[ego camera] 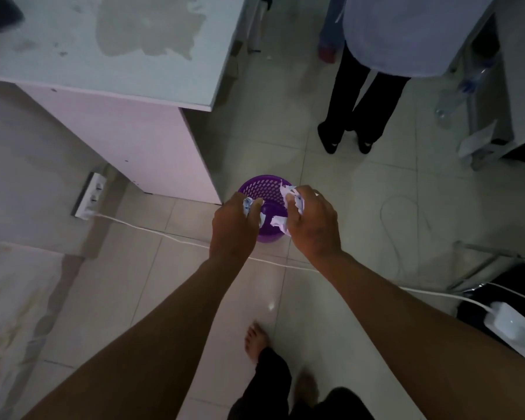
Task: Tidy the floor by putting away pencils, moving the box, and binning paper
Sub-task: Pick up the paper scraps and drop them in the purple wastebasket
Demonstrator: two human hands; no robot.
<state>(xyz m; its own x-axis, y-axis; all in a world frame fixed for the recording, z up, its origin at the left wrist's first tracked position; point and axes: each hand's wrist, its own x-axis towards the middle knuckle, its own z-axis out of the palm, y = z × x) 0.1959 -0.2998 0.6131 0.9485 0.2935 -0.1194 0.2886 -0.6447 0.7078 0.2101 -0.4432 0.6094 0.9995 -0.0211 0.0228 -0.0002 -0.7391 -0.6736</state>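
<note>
A small purple perforated bin [262, 189] stands on the tiled floor beside a white desk. Both my hands hover right over its mouth. My left hand [235, 225] grips a small crumpled wad of paper [248, 205] at the bin's left rim. My right hand [312, 222] grips a larger crumpled white paper [289, 195], with a loose piece of paper [279, 222] hanging below it over the bin's right side. No pencils or box appear in view.
A white desk [109, 53] stands at the upper left, with a wall socket [91, 195] and a white cable [152, 231] running across the floor under my arms. A person's legs [355, 116] stand behind the bin. A power strip [512, 325] lies at right. My bare foot [255, 341] is below.
</note>
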